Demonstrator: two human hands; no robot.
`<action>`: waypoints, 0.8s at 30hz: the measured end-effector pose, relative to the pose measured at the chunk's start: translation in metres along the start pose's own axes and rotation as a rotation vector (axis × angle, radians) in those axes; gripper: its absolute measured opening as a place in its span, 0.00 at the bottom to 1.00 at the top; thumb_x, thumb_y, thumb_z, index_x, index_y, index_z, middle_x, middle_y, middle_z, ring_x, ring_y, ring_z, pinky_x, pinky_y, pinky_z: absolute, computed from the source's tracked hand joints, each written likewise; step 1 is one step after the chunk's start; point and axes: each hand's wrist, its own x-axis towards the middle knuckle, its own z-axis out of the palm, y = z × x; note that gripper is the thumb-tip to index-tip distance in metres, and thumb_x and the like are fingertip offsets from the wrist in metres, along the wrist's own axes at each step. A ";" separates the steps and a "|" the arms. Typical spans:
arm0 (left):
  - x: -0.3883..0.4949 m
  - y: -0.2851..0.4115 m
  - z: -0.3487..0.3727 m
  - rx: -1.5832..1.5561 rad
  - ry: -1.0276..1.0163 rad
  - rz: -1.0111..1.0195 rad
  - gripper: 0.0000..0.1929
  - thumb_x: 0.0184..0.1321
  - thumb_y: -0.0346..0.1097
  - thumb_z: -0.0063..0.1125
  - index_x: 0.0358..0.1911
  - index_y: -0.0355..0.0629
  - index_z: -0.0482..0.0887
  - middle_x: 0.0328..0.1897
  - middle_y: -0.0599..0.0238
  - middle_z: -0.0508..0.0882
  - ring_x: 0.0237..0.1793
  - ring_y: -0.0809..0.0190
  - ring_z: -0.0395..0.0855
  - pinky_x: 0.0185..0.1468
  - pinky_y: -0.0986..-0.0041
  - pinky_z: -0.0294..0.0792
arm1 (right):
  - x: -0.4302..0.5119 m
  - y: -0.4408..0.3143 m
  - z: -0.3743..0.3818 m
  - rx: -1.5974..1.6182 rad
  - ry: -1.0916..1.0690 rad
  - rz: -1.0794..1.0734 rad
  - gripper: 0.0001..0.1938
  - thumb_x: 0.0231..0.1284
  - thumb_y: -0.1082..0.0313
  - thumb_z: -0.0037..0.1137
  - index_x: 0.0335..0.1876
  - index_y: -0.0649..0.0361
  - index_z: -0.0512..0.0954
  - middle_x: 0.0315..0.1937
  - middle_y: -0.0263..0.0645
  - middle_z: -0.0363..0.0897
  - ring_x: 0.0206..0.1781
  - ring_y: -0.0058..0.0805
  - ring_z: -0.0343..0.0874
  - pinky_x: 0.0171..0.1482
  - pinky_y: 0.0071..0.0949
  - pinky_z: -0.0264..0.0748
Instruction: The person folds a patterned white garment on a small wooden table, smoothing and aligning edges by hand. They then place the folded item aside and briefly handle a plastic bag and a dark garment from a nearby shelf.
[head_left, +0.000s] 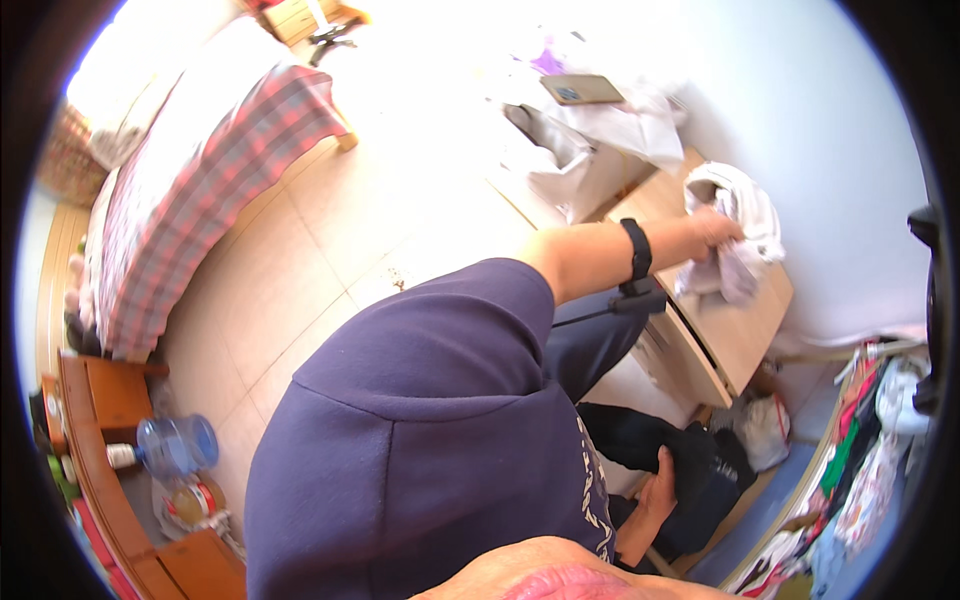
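Note:
My left hand (716, 231), with a black strap at the wrist, grips a bunched white-and-grey cloth (739, 202). This cloth is over the top of a light wooden cabinet (739, 330), close to the wall; part of it is blurred. Lower down, my right hand (658, 487) holds a black garment (705, 487) with small pale marks on it. Its thumb shows over the fabric, while the other fingers are hidden. My dark blue shirt (420, 420) fills the middle of the view.
Hanging clothes (847, 465) line the right side, near a white plastic bag (763, 431). White bags (570, 169) and a flat box (581, 88) lie beyond the cabinet. On the left are a bed with a plaid cover (225, 195), a large blue water bottle (176, 444) and a brown wooden desk (120, 480).

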 end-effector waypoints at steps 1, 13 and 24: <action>-0.021 0.009 0.005 -0.148 -0.085 0.021 0.22 0.48 0.23 0.60 0.50 0.32 0.77 0.48 0.51 0.82 0.47 0.51 0.82 0.52 0.57 0.75 | 0.007 0.001 0.001 0.014 -0.024 0.021 0.19 0.54 0.79 0.60 0.54 0.64 0.75 0.51 0.37 0.77 0.50 0.26 0.77 0.58 0.26 0.72; -0.303 0.088 -0.067 -0.144 -0.095 -0.061 0.16 0.54 0.26 0.58 0.47 0.29 0.78 0.44 0.53 0.85 0.37 0.61 0.86 0.43 0.70 0.79 | 0.096 0.036 0.037 0.047 -0.451 -0.036 0.26 0.60 0.75 0.54 0.65 0.65 0.65 0.65 0.36 0.66 0.65 0.29 0.66 0.69 0.29 0.57; -0.341 0.310 -0.271 -0.228 0.850 1.042 0.22 0.55 0.49 0.63 0.40 0.37 0.75 0.39 0.61 0.80 0.37 0.60 0.79 0.37 0.63 0.76 | 0.106 0.049 0.068 0.073 -0.328 0.129 0.19 0.53 0.76 0.61 0.53 0.63 0.76 0.49 0.39 0.79 0.49 0.31 0.79 0.54 0.29 0.77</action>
